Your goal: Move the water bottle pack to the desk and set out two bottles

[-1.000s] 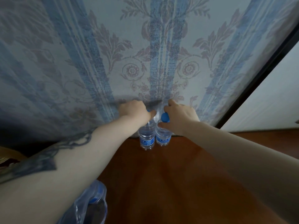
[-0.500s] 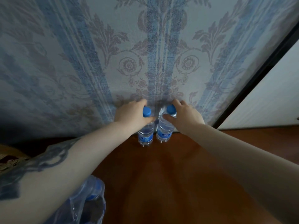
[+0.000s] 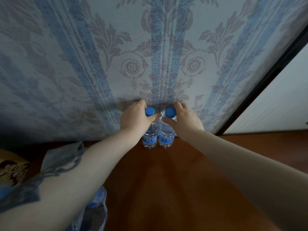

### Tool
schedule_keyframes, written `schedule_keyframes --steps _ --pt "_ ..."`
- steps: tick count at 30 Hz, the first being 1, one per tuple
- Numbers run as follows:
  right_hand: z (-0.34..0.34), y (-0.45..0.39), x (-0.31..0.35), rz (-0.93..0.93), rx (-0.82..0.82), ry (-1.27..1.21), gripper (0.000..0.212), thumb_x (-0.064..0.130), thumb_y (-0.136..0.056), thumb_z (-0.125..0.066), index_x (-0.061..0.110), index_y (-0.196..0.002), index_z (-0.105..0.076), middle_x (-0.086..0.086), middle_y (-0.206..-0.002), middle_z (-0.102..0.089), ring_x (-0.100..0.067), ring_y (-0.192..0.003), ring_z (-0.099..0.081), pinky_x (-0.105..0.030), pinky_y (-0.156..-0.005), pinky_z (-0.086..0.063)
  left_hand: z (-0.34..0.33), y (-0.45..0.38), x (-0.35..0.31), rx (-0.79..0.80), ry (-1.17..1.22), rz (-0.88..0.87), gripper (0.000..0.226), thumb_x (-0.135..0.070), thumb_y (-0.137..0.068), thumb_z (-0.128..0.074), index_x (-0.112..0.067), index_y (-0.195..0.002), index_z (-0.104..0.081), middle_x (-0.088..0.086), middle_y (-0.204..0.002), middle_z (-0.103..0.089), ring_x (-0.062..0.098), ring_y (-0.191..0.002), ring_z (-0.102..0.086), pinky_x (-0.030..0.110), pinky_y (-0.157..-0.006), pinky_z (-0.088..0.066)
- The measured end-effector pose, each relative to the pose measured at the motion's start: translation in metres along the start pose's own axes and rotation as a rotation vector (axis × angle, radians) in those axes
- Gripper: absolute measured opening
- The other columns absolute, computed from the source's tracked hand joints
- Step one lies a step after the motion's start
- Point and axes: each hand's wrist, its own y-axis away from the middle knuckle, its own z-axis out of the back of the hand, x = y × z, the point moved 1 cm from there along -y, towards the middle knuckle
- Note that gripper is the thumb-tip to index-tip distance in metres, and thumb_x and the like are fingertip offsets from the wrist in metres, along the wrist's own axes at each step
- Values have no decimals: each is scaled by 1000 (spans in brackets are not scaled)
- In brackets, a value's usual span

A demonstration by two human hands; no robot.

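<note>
Two clear water bottles with blue caps and blue labels stand upright side by side at the back of the brown wooden desk (image 3: 166,180), against the wall. My left hand (image 3: 135,118) wraps the neck of the left bottle (image 3: 150,137). My right hand (image 3: 185,120) wraps the neck of the right bottle (image 3: 166,137). The plastic-wrapped bottle pack (image 3: 95,212) sits at the desk's near left, mostly hidden under my left forearm.
Blue-striped floral wallpaper (image 3: 158,55) rises right behind the bottles. A black frame (image 3: 266,84) and a white panel (image 3: 275,105) stand at the right. A patterned cushion (image 3: 11,167) lies at the far left.
Both hands slid from over the caps down to the bottle necks, so both blue caps now show. The bottles stay in place by the wall.
</note>
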Motion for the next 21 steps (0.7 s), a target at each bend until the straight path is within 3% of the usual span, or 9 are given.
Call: schedule_keyframes --steps 3,6,10,16,18,21 --pt "-3 0 -6 -62 63 -56 59 49 -83 -63 15 -126 -41 -9 -124 -50 -31 -95 -59 -37 -67 -44 -1 2 5 74 -17 -40 55 -62 -68 -70 -18 -94 -51 0 -88 -62 21 -76 -59 29 -54 -38" --pt "-7 0 -9 -96 136 -54 67 47 -80 -68 19 -132 -38 -10 -125 -52 -32 -95 -59 -35 -68 -44 -3 4 11 199 -114 -80 63 -53 -67 -76 -18 -113 -52 1 -105 -65 22 -88 -60 32 -62 -44" --pt "-9 -2 -6 -112 123 -42 64 50 -79 -68 18 -126 -38 -10 -100 -65 -26 -73 -51 -33 -60 -40 -3 5 8 190 -84 -52 57 -44 -68 -80 -16 -108 -52 1 -93 -65 20 -75 -56 32 -59 -42" --pt "-12 1 -7 -140 130 -23 69 45 -83 -65 19 -136 -30 -6 -84 -57 -25 -68 -50 -32 -57 -38 -7 8 5 181 -103 -46 57 -44 -72 -76 -11 -110 -48 6 -84 -60 23 -73 -57 32 -57 -42" --pt "-12 3 -4 -154 142 -42 72 43 -85 -63 17 -140 -24 -12 -97 -62 -29 -75 -55 -34 -60 -39 -7 12 1 180 -109 -20 58 -43 -74 -74 -12 -114 -46 7 -86 -59 22 -72 -55 32 -57 -41" --pt "-13 8 -3 -190 218 -55 75 44 -89 -57 17 -145 -14 -17 -126 -56 -34 -99 -60 -39 -69 -47 -11 16 6 278 -9 103 67 -47 -76 -72 -13 -127 -43 10 -115 -62 26 -96 -61 36 -73 -50"
